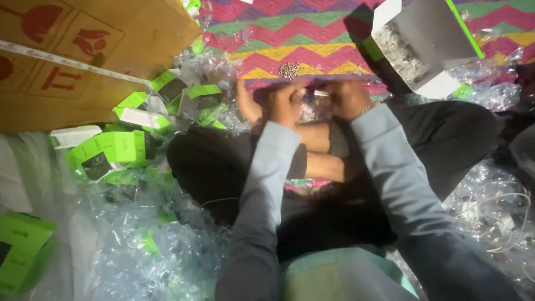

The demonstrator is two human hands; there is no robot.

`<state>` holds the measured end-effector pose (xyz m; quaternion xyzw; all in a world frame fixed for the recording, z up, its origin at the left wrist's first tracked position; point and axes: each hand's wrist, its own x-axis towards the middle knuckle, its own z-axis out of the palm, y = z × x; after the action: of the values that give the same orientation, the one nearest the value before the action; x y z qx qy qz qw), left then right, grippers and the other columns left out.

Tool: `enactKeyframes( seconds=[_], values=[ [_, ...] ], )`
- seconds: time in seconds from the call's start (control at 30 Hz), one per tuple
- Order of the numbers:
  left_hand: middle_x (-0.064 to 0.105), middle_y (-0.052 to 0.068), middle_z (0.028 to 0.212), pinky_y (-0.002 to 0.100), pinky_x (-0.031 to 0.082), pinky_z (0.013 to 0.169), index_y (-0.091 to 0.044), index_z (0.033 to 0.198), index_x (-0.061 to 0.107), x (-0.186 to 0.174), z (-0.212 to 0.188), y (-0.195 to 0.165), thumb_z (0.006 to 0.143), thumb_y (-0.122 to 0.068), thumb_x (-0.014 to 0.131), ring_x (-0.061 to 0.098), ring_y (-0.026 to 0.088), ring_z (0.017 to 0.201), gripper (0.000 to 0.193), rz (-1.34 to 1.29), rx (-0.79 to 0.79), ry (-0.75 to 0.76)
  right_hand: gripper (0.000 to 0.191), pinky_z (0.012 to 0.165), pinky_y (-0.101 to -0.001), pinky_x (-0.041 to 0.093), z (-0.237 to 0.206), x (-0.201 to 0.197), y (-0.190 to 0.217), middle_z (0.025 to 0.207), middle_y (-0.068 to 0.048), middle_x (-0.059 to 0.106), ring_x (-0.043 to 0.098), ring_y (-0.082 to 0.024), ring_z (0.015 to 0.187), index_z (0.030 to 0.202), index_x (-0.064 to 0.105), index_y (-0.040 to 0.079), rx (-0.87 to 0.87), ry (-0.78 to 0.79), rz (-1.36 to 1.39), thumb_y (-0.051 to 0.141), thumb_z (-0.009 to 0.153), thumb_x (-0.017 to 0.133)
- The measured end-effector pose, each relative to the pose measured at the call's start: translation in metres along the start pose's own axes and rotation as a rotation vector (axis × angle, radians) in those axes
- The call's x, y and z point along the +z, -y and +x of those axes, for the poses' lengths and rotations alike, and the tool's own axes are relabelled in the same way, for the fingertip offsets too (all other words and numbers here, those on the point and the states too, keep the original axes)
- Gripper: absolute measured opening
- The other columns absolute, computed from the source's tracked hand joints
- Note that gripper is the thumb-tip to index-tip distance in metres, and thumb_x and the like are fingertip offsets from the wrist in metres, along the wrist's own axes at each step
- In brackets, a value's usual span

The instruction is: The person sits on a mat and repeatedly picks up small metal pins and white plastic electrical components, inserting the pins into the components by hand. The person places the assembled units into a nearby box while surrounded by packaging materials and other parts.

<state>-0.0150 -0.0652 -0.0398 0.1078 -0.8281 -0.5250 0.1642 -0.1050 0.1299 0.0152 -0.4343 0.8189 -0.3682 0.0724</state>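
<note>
The person sits cross-legged on a zigzag mat [312, 33], both arms reaching forward over the knees. The left hand [285, 103] and right hand [348, 97] meet just in front of the feet, and between them sits a small shiny piece [320, 93], partly wrapped in clear plastic by the look of it. Both sets of fingers are curled in tight around it, pinching from either side; how exactly the fingertips lie is too blurred to tell. It looks light and stiff, small enough to slip out, so I'd judge a pinch at its two ends the safest hold, and the crinkly film around it probably makes it slick. A little heap of metal bits [288, 69] lies on the mat just beyond the hands. To the right stands an open white box [440, 33] with a green edge, holding clear plastic bags. On the left, green and white cartons [111, 147] tumble beside a big cardboard box [83, 61], and crumpled clear wrappers [150, 239] cover the floor all around.
</note>
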Motion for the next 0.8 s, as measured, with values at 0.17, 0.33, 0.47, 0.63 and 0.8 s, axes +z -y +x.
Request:
enactKeyframes(
  seconds=[0.17, 0.33, 0.47, 0.63, 0.8],
  values=[
    [0.076, 0.017, 0.082, 0.037, 0.058, 0.073, 0.001, 0.103, 0.072, -0.007, 0.057, 0.016, 0.084, -0.001, 0.074, 0.075, 0.029, 0.076, 0.019, 0.041, -0.212, 0.112, 0.026, 0.071, -0.0457, 0.056, -0.015, -0.011, 0.046, 0.094, -0.017, 0.075, 0.073, -0.037, 0.082, 0.102, 0.079, 0.01, 0.306, 0.13, 0.028, 0.031, 0.087, 0.079],
    [0.078, 0.017, 0.088, 0.035, 0.06, 0.073, 0.0, 0.096, 0.077, -0.003, 0.062, 0.04, 0.083, 0.002, 0.072, 0.078, 0.026, 0.08, 0.014, 0.053, -0.118, 0.038, 0.031, 0.073, -0.0475, 0.055, 0.002, -0.016, 0.048, 0.094, -0.016, 0.076, 0.073, -0.038, 0.085, 0.109, 0.075, 0.008, 0.403, 0.21, 0.049, 0.033, 0.091, 0.075],
    [0.077, 0.018, 0.09, 0.035, 0.06, 0.076, -0.001, 0.1, 0.078, -0.001, 0.059, 0.049, 0.083, 0.005, 0.069, 0.078, 0.026, 0.083, 0.02, 0.083, -0.06, -0.005, 0.031, 0.075, -0.0481, 0.055, 0.003, -0.015, 0.05, 0.094, -0.016, 0.076, 0.073, -0.037, 0.086, 0.108, 0.076, 0.01, 0.423, 0.24, 0.042, 0.036, 0.092, 0.074],
    [0.077, 0.018, 0.085, 0.038, 0.058, 0.076, -0.003, 0.094, 0.078, 0.0, 0.058, 0.047, 0.082, 0.004, 0.071, 0.076, 0.029, 0.081, 0.015, 0.132, -0.123, -0.021, 0.034, 0.075, -0.0492, 0.055, 0.003, -0.016, 0.052, 0.096, -0.016, 0.076, 0.072, -0.039, 0.087, 0.109, 0.075, 0.008, 0.429, 0.235, 0.044, 0.036, 0.09, 0.073],
    [0.073, 0.02, 0.082, 0.043, 0.054, 0.073, -0.003, 0.086, 0.075, 0.001, 0.056, 0.044, 0.079, 0.004, 0.075, 0.072, 0.034, 0.079, 0.01, 0.185, -0.032, -0.049, 0.033, 0.076, -0.0495, 0.055, 0.003, -0.019, 0.054, 0.097, -0.018, 0.076, 0.072, -0.039, 0.088, 0.11, 0.076, 0.009, 0.421, 0.236, 0.065, 0.036, 0.091, 0.073]
  ],
)
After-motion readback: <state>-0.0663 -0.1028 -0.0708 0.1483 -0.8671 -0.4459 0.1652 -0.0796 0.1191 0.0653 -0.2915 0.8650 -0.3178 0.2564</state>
